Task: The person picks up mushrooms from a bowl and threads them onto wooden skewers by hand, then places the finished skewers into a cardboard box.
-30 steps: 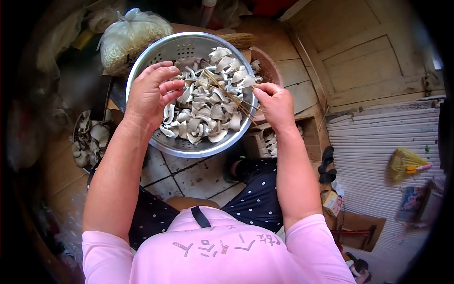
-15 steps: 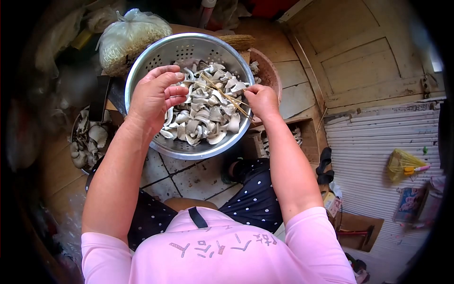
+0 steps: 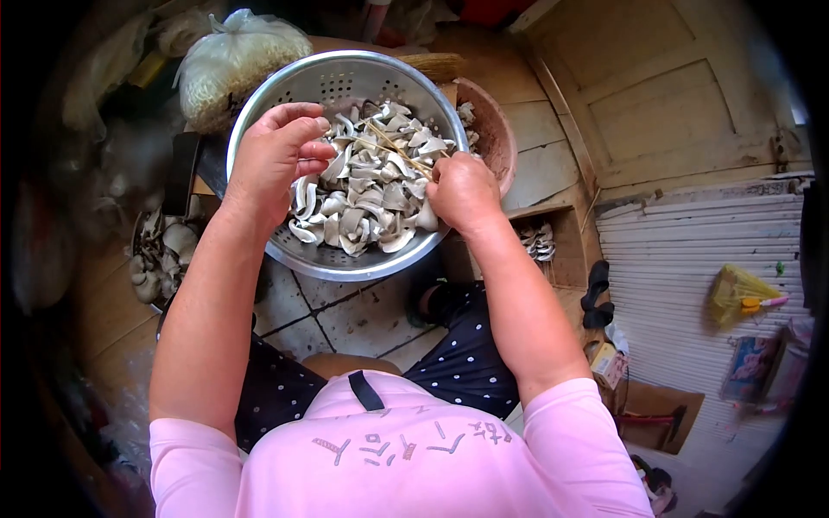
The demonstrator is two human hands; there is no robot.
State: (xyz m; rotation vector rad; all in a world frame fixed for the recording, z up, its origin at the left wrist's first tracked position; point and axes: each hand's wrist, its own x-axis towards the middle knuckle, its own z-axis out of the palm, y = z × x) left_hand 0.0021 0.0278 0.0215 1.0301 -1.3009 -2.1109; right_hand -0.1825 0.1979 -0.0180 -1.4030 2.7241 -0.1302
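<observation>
"Which way do the thin straw-coloured sticks run?"

"Slantwise, from near the left hand's fingertips down to the right hand, over curled, torn-edged mushroom pieces in the perforated metal colander."

"Hands?"

"Left half-curled, right bent over the sticks' near ends; I can't tell either grip. The right has moved inward."

Left hand hovers with fingers loosely open; right hand reaches forward, its back upward.

Hands over mushroom pieces in a colander.
</observation>
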